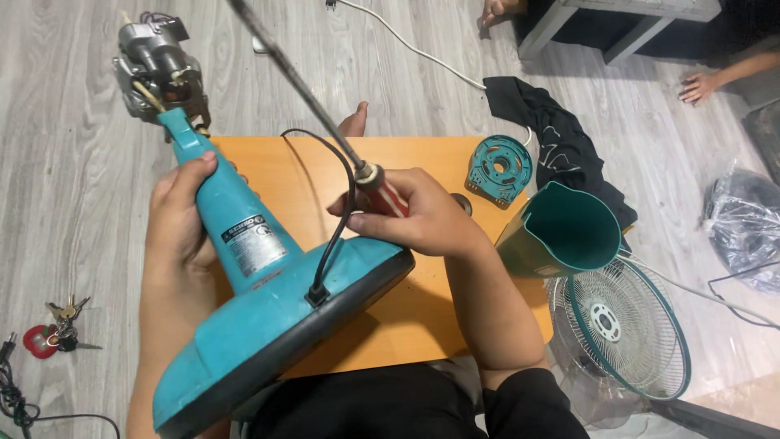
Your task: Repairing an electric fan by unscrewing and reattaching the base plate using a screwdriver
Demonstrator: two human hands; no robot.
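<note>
My left hand (pixel 180 228) grips the teal neck of a fan stand (pixel 268 325), tilted over a small orange table (pixel 422 301). Its bare grey motor (pixel 156 69) sticks out past the table's far left corner. A black cord (pixel 335 236) leaves the round teal base. My right hand (pixel 422 215) holds a screwdriver (pixel 325 114) by its red and white handle, the long dark shaft pointing up and away to the left. The hand rests against the upper rim of the base.
A teal round motor cover (pixel 498 168) lies on the table's far right. A teal housing shell (pixel 561 232) and wire fan grille (pixel 621 321) sit right. Black cloth (pixel 561 142), white cable, keys (pixel 57 329) on the floor. Another person's hand (pixel 699 85) shows far right.
</note>
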